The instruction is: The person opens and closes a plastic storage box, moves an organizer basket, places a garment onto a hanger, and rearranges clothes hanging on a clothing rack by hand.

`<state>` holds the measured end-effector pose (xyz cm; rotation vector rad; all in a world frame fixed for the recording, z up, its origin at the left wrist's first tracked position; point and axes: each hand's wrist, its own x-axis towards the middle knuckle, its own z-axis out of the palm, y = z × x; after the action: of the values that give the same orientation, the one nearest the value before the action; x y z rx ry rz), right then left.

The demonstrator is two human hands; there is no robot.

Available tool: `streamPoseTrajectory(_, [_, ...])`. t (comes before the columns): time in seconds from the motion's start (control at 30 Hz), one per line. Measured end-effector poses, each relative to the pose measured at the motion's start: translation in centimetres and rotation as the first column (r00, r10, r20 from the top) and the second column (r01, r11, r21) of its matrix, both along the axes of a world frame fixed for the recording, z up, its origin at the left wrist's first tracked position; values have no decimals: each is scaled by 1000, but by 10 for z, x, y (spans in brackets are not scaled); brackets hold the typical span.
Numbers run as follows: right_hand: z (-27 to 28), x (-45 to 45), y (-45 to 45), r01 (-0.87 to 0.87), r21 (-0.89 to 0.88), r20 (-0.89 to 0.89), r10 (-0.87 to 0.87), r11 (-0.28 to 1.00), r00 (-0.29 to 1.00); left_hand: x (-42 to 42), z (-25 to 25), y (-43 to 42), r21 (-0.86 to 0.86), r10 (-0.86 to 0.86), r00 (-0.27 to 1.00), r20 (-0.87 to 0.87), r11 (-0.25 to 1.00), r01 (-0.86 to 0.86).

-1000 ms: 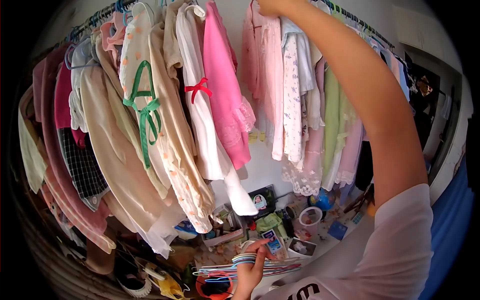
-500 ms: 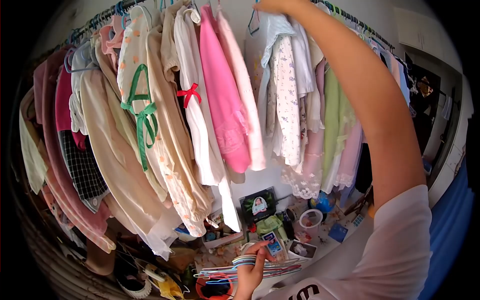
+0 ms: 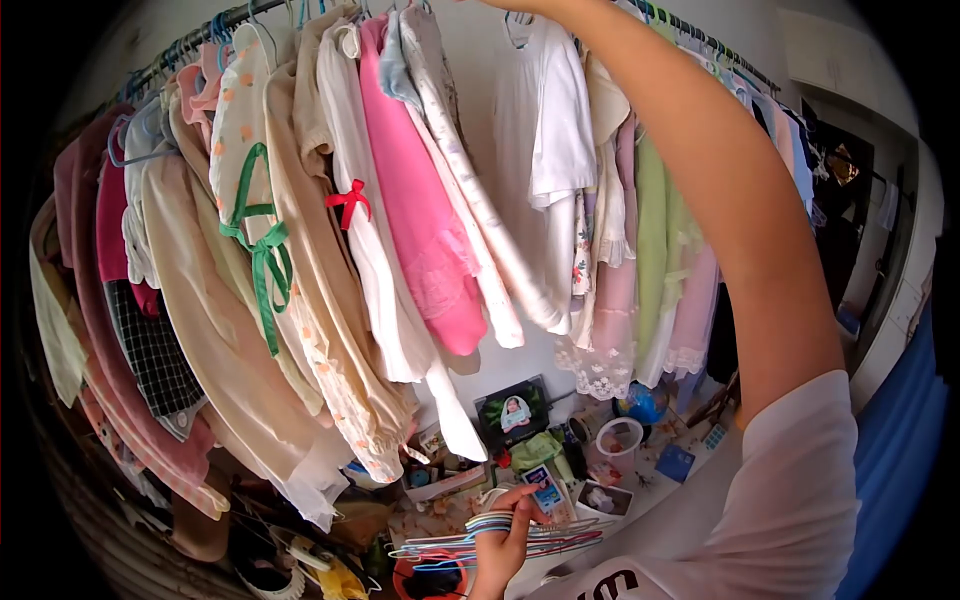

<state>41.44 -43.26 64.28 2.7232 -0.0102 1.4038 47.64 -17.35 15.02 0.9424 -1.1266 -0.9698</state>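
Low in the view, my left hand [image 3: 503, 535] is closed around a bunch of thin wire hangers [image 3: 555, 540] in blue, white and red. My right arm reaches up to the clothes rail, and my right hand [image 3: 522, 5] is mostly cut off by the top edge, its fingers hidden. Just below it hangs a white short-sleeved shirt [image 3: 562, 110] on a hanger. Left of the gap are a floral garment [image 3: 485, 190] with a light blue one [image 3: 396, 65] by it, against a bright pink garment [image 3: 415, 200].
The rail [image 3: 205, 40] carries many clothes, including a cream dress with a green ribbon [image 3: 265, 250] and a green garment [image 3: 652, 250]. Below stand a framed picture [image 3: 512, 412], a globe [image 3: 642, 402], a white tub [image 3: 619, 437] and a red bucket [image 3: 405, 582].
The light blue and floral garments have moved left along the rail, beside the pink clothes. The white shirt now shows fully. My right hand shifted slightly left and up; my left hand stayed.
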Motion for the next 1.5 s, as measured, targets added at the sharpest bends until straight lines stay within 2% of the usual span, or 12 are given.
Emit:
streamPoseTrajectory(0.07, [-3,-24,-7,716,-288,290,-655,636,698,1,0,0,1,-3,1000,-1,1000,3])
streamPoseTrajectory(0.1, [-7,-28,-6,716,-288,289,-655,636,698,1,0,0,0,-2,1000,7,1000,2])
streamPoseTrajectory(0.17, [-15,-34,-3,945,-193,74,-957,264,282,1,-1,0,-2,-2,1000,14,1000,2])
streamPoseTrajectory(0.3, [-9,-25,-27,880,-304,56,-915,366,400,-2,-1,-3,11,-11,999,32,1000,10])
streamPoseTrajectory(0.57, [5,6,-8,339,-117,-155,-355,933,922,-5,1,-5,10,-44,999,33,999,44])
streamPoseTrajectory(0.67, [10,-16,-28,607,-207,227,-566,767,792,-4,1,-4,14,-35,999,34,999,35])
streamPoseTrajectory(0.9, [-7,-26,-32,834,-156,-16,-845,530,534,-7,0,-3,21,-1,999,42,1000,0])
streamPoseTrajectory(1.1, [-6,0,-31,449,-360,-39,-494,818,868,-7,-3,-2,43,-13,1000,15,999,12])
streamPoseTrajectory(1.2, [-5,-14,20,351,91,-215,-326,932,920,-6,-2,-2,42,-15,1000,26,999,14])
streamPoseTrajectory(1.27, [-3,-34,22,411,76,157,-418,909,895,-6,-1,-2,43,-10,1000,25,999,9])
streamPoseTrajectory(1.33, [-3,-51,14,833,-23,152,-821,553,550,-5,-2,-1,45,-1,999,37,999,0])
streamPoseTrajectory(1.5, [-16,-63,-36,933,-320,176,-957,167,232,-7,-3,-1,47,5,999,35,999,-6])
